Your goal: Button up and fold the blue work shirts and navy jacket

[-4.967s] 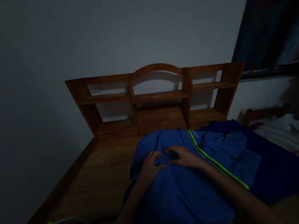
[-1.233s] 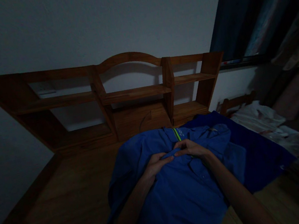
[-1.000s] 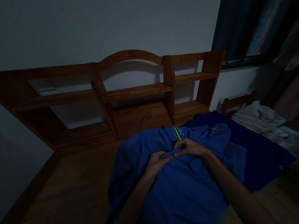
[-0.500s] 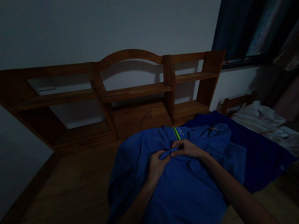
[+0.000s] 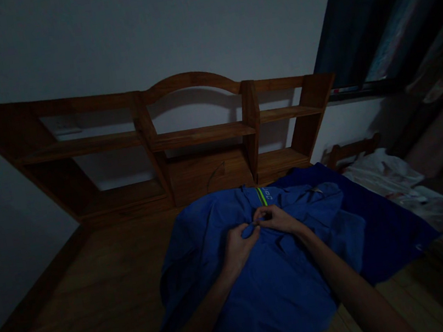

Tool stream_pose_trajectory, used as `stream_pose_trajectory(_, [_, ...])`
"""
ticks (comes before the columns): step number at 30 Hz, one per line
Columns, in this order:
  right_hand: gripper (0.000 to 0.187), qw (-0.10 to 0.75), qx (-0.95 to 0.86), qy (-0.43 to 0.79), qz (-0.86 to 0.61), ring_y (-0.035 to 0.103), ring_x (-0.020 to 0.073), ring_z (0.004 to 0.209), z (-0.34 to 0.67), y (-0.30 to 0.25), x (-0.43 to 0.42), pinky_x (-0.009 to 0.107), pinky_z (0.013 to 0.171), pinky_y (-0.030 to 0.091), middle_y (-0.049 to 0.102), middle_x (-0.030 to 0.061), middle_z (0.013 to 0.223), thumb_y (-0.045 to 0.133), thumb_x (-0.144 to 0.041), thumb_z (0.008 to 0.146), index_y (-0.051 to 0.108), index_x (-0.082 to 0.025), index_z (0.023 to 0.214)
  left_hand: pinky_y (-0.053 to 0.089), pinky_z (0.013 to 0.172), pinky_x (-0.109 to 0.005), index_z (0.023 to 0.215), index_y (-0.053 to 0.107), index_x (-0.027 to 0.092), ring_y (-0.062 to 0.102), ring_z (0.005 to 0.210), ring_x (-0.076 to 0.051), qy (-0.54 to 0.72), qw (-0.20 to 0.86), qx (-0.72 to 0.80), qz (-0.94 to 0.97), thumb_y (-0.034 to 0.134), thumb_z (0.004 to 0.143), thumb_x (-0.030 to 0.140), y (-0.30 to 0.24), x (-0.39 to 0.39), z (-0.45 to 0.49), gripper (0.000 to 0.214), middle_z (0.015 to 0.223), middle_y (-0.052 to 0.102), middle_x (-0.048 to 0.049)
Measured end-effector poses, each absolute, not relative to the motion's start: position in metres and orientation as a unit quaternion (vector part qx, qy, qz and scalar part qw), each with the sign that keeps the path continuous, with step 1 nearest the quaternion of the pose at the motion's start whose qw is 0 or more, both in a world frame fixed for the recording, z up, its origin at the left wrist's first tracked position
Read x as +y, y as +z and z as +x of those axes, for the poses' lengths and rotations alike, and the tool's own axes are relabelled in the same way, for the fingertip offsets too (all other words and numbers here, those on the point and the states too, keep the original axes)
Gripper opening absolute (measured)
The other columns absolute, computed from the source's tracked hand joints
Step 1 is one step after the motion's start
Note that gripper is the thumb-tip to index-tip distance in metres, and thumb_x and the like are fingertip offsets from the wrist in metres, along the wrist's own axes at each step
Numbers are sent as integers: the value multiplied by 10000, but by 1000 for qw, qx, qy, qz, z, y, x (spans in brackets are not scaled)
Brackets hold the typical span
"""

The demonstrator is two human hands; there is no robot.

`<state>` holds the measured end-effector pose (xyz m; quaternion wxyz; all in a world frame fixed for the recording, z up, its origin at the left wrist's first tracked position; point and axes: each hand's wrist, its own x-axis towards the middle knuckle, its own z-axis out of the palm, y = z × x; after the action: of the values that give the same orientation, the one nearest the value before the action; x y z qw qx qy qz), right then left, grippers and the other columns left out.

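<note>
- The blue garment (image 5: 273,291) lies bunched on the wooden surface (image 5: 116,270), in front of the shelf unit (image 5: 202,135) and partly over a darker blue cloth (image 5: 383,219).
- Compared with half a second ago, the left hand (image 5: 237,248) sits closer to the right hand (image 5: 278,218); the garment itself lies almost unchanged.
- Left hand: thumb and fingers nearly closed, pinching a small fold (image 5: 248,231) of the garment.
- Right hand: fingertips drawn together at the same fold, just beside the left thumb; in this dim light they appear to grip its edge, though any small fastening there cannot be made out.
- Five seconds ago both hands were spread apart over the cloth; their meeting at one spot suggests fine, two-handed fingerwork.
- Only a short length of green stripe (image 5: 261,196) shows, beside pale lettering (image 5: 267,194).
</note>
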<state>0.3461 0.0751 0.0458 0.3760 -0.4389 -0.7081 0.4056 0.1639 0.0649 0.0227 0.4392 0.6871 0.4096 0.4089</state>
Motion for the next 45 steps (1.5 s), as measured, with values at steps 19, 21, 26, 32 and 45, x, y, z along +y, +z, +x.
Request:
stream_pose_trajectory(19, [351,248,-806,99,-529,556,163,677,377,122,69,255,626,360,638,49,770,561,-516,803,680,-187,826,454,796,-304,875,718,177,640,862,-238,457,362,459,670,621,734,501,38,104,131,366,909,708,-68])
stream_pose_trajectory(21, [357,250,-805,73,-534,565,201,825,382,119,74,281,747,391,634,81,921,635,-505,742,680,-187,899,443,823,-311,890,712,167,632,910,-252,451,329,497,664,621,739,488,37,114,112,367,948,701,-94])
stream_pose_trajectory(26, [444,273,-754,184,-569,577,201,843,399,76,86,308,767,437,634,54,947,682,-471,678,638,-196,1023,414,847,-345,936,675,136,592,980,-285,311,191,594,717,609,774,341,34,121,74,270,995,663,-149])
stream_pose_trajectory(32, [413,362,-708,210,-569,572,172,741,396,35,90,276,676,440,640,27,859,659,-493,690,630,-191,970,351,925,-326,957,652,155,538,1007,-241,350,167,469,793,559,806,320,55,123,133,243,1014,610,-123])
stream_pose_trajectory(45, [317,491,-661,224,-521,559,184,842,398,53,82,279,789,423,625,17,866,599,-489,765,620,-184,850,453,696,-242,834,633,142,593,763,-169,375,472,372,706,694,635,513,17,140,183,425,792,644,-21])
